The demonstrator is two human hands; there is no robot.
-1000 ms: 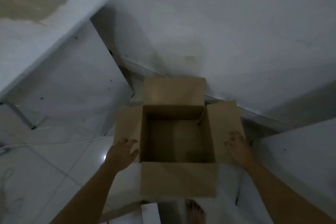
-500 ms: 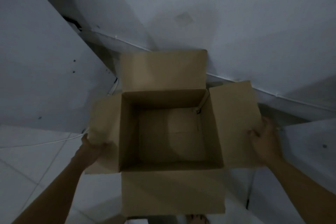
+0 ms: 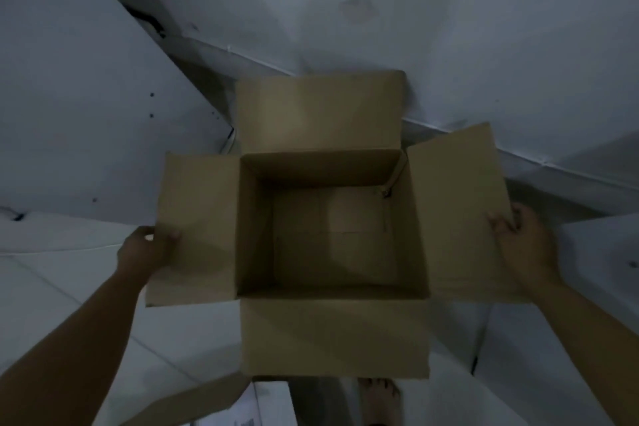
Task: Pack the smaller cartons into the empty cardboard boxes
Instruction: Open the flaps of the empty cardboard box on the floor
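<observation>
Cardboard box [image 3: 332,239], empty and flaps splayed, hangs above the floor [image 3: 52,290] with left hand [image 3: 147,249] and right hand [image 3: 527,245] pinching opposite side flaps — light, stiff, safer gripped by its walls.

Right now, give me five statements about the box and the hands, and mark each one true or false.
1. All four flaps of the cardboard box are folded open. True.
2. A smaller carton already lies inside the box. False: the inside is bare.
3. The left hand grips the edge of the left flap. True.
4. The right hand reaches down into the box. False: it holds the outer edge of the right flap.
5. A bare foot shows below the near flap. True.
</observation>
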